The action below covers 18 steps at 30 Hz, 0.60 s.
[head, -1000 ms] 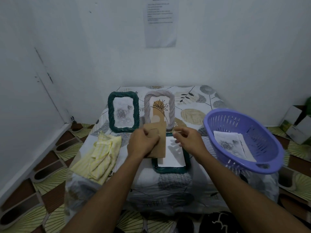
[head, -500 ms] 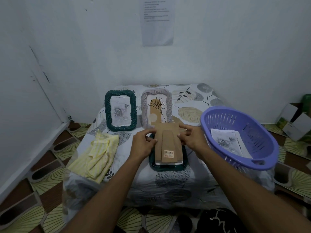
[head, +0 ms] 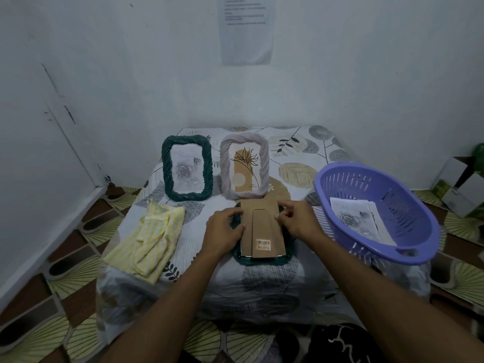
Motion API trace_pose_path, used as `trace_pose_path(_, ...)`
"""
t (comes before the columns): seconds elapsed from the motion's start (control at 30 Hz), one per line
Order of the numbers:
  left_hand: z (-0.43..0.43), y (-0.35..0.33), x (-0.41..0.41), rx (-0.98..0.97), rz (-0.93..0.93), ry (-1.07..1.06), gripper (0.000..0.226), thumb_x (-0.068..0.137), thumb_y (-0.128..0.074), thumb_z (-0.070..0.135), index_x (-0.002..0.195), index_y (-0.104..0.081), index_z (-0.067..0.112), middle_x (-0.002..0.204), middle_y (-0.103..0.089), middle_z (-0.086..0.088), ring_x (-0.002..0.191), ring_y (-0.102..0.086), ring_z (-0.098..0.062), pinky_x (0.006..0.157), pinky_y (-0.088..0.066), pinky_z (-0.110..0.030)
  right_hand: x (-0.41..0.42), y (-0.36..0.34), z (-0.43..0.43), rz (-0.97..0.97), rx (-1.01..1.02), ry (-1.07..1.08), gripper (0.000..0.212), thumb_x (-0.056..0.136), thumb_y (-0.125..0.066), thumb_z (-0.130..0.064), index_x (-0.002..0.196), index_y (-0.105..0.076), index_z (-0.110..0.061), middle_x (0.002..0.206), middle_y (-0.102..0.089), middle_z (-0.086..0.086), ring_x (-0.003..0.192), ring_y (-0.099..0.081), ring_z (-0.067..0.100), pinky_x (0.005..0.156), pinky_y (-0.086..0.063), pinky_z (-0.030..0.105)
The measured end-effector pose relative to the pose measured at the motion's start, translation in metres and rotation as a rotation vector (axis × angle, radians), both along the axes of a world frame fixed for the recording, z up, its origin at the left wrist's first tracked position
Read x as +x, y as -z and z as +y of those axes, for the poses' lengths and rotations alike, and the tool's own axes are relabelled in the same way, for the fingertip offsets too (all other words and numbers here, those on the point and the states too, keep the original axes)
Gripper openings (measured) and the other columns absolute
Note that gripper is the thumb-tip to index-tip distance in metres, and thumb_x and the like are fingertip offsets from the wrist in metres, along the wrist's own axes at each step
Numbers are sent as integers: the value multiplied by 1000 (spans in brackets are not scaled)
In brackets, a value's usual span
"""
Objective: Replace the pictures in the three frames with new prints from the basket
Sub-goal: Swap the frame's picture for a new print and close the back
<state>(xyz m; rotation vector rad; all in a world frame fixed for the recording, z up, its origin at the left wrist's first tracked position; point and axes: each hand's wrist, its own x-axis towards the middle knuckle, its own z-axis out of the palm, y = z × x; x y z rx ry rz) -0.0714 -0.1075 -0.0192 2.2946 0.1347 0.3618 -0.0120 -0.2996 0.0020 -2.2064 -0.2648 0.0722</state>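
A dark green frame [head: 262, 260] lies face down on the small covered table, with its brown cardboard backing [head: 262, 229] laid over it. My left hand [head: 224, 226] holds the backing's left edge with curled fingers. My right hand [head: 297, 221] holds its right edge the same way. Behind them stand a second dark green frame [head: 186, 167] with a grey rose print and a pale grey frame [head: 245, 165] with a tan flower picture. A purple basket [head: 377, 213] at the right holds several rose prints [head: 358, 221].
A yellow striped cloth [head: 150, 237] lies crumpled on the table's left side. White walls close in behind and to the left. Small boxes [head: 458, 189] sit on the patterned floor at the far right. A paper sheet [head: 246, 30] hangs on the back wall.
The cardboard backing was held upright in my left hand; both hands have since laid it flat onto the face-down green frame and now hold its two side edges.
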Motion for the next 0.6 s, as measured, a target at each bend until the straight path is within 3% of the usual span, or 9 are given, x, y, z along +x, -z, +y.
trace_pose_path(0.17, 5, 11, 2, 76, 8, 3, 39, 80, -73, 23, 118, -67, 20, 118, -66, -5, 113, -54, -22, 99, -43, -34, 4, 8, 0, -68, -182, -35, 42, 89, -64, -17, 131, -58, -15, 83, -74, 3, 81, -65, 17, 78, -53, 31)
trace_pose_path(0.33, 5, 17, 0, 219, -21, 44, 38, 78, -57, 38, 111, -69, 23, 116, -67, 3, 110, -53, -21, 94, -44, -44, 4, 16, -3, -211, -400, -118, 23, 87, -65, -22, 100, -69, -4, 95, -69, 10, 86, -61, 22, 81, -53, 39)
trace_pose_path(0.4, 6, 20, 0, 248, -51, 55, 35, 80, -58, 36, 110, -70, 21, 118, -67, 4, 111, -51, -19, 95, -42, -43, 5, 21, -6, -225, -397, -129, 22, 89, -63, -27, 102, -71, -12, 102, -63, 5, 97, -56, 21, 85, -49, 35)
trace_pose_path(0.47, 6, 23, 1, 275, -63, 67, 31, 83, -61, 32, 111, -69, 21, 121, -65, 4, 114, -49, -19, 97, -41, -43, 5, 25, -8, -214, -382, -130, 29, 91, -61, -30, 117, -66, -19, 114, -56, 1, 110, -45, 20, 93, -39, 32)
trace_pose_path(0.6, 7, 24, 6, 284, -47, 73, 27, 84, -63, 32, 108, -69, 20, 133, -57, 3, 123, -43, -20, 99, -37, -40, 2, 31, -11, -214, -332, -124, 33, 93, -59, -30, 123, -63, -19, 128, -48, 1, 121, -37, 18, 99, -31, 28)
